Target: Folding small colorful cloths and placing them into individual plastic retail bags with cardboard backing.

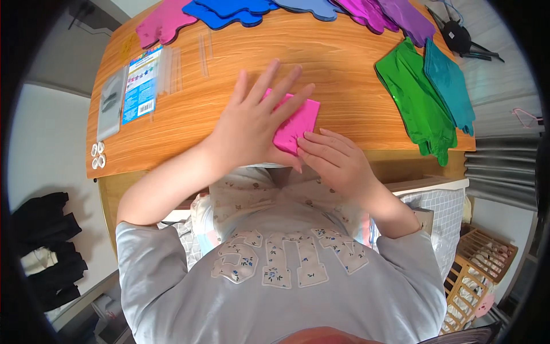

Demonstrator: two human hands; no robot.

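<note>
A bright pink piece of shiny foil (295, 126), folded into a compact flat block, lies near the front edge of the wooden table. Across its left side spreads my left hand (252, 117), palm down, with the fingers stretched apart and lying over it. My right hand (338, 160) is at the foil's near right corner. Its fingertips are held close together against the edge, and its thumb is hidden. Part of the foil is covered by the left fingers.
Flat foil pieces ring the wooden table (344, 69): pink (163, 23), blue (229, 14), purple (407, 20), green (418, 92) and teal (450, 80). At left are a blue printed card (142, 86), a clear bag (110, 106), clear strips (176, 69) and several white rings (98, 155).
</note>
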